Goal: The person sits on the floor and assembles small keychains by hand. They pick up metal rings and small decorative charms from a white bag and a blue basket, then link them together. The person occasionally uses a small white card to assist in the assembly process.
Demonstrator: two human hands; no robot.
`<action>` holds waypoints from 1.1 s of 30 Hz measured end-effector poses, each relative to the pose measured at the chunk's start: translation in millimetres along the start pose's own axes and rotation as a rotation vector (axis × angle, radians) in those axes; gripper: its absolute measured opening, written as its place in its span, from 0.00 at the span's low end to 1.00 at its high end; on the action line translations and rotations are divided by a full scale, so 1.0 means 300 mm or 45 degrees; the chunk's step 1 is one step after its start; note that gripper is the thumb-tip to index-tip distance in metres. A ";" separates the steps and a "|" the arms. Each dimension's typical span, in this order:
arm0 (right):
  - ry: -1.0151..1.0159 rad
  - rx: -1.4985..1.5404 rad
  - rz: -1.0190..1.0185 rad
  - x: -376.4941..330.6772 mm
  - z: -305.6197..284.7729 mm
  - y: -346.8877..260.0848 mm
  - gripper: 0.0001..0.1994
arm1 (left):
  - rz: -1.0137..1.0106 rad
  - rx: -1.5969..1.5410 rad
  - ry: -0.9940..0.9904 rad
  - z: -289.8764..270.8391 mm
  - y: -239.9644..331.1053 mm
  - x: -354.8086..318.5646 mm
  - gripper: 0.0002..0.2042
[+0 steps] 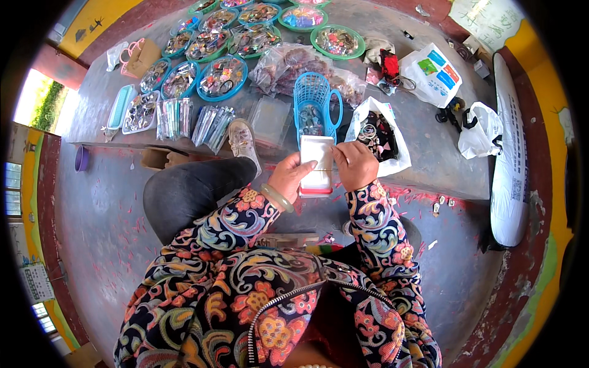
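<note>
My left hand (288, 173) grips a small white box (316, 149) with a red lower edge, its thumb lying across the front. The box stands opened out, an upper and a lower pale panel showing. At its right edge my right hand (357, 164) is closed, thumb and fingers pinched together; whatever sits between them is too small to make out. Just beyond the box is a blue plastic basket (311, 92) with a handle and small packets inside. A white plastic bag (397, 141) holding dark and shiny trinkets lies right of my right hand.
Round trays (222, 78) of small goods crowd the raised platform's far side. Bundles of pens (173, 118) and clear plastic bags (270, 119) lie to the left. A long white wrapped roll (510, 153) leans at the right wall. My shoe (244, 142) rests on the platform edge.
</note>
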State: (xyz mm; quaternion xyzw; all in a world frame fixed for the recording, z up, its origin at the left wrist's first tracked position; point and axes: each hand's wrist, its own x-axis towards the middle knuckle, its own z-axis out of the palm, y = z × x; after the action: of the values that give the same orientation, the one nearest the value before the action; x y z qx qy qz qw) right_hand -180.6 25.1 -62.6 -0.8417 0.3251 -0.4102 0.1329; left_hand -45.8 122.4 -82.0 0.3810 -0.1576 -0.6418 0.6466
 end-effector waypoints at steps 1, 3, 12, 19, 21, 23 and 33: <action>0.076 -0.189 -0.215 0.009 -0.011 -0.015 0.05 | -0.019 -0.015 -0.001 -0.006 -0.001 0.003 0.11; 0.088 -0.245 -0.251 0.018 -0.021 -0.047 0.04 | -0.057 -0.045 -0.005 -0.022 -0.005 0.011 0.12; -0.128 0.322 0.306 0.006 -0.008 -0.029 0.06 | -0.060 -0.020 -0.004 -0.005 0.003 0.001 0.11; -0.191 0.474 0.366 -0.001 0.006 -0.015 0.04 | -0.032 0.094 -0.061 -0.032 -0.012 0.003 0.14; -0.165 0.512 0.350 -0.011 0.015 0.007 0.04 | 0.012 0.188 -0.071 -0.030 -0.016 0.005 0.16; -0.154 0.503 0.311 -0.011 0.014 0.010 0.04 | 0.005 0.182 -0.067 -0.025 -0.013 0.005 0.17; -0.064 0.169 -0.124 0.017 -0.021 -0.061 0.14 | -0.067 0.031 -0.003 -0.023 0.005 0.008 0.16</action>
State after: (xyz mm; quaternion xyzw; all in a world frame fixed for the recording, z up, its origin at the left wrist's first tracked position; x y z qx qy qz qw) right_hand -175.3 35.8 -46.7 -0.8560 0.2524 -0.4154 0.1763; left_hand -39.7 121.9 -86.4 0.3923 -0.1560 -0.6570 0.6246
